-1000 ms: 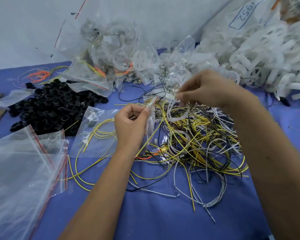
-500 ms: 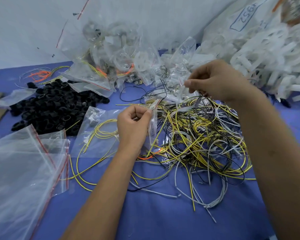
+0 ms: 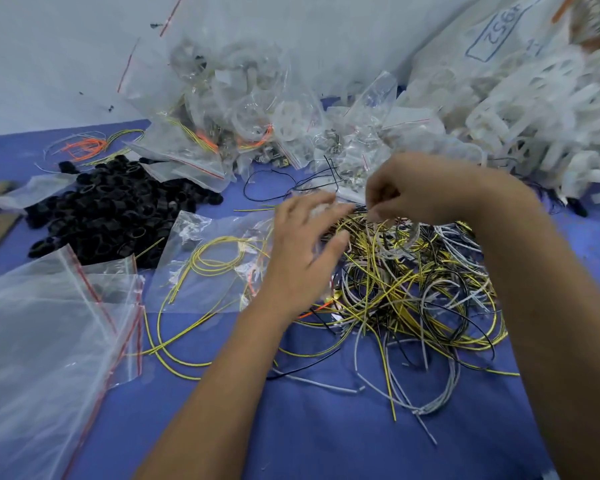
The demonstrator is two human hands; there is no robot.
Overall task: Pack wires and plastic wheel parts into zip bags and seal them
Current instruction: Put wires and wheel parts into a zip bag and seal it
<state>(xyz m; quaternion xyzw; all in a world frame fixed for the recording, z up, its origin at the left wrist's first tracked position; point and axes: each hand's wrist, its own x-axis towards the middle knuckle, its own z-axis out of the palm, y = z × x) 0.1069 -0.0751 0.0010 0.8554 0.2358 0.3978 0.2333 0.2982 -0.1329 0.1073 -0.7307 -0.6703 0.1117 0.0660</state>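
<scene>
Bags of clear plastic, filled (image 3: 222, 109), pile at the wall; plenty remains. My left hand (image 3: 302, 258), fingers spread, hovers over the loose tangle of yellow, white and black wires (image 3: 413, 278); my right hand (image 3: 426, 188) pinches strands from it.

- L hand (image 3: 303, 258): bare, no glove, no ring or watch seen; motion blur on fingers.
- L forearm: bare up to frame edge, no sleeve in view.
- R hand (image 3: 426, 188): bare too, no glove/jewellery; fingertips blurred.
- R forearm: bare, no sleeve or wristband visible; fills lower R of frame.
- Rest of person out of view.
</scene>
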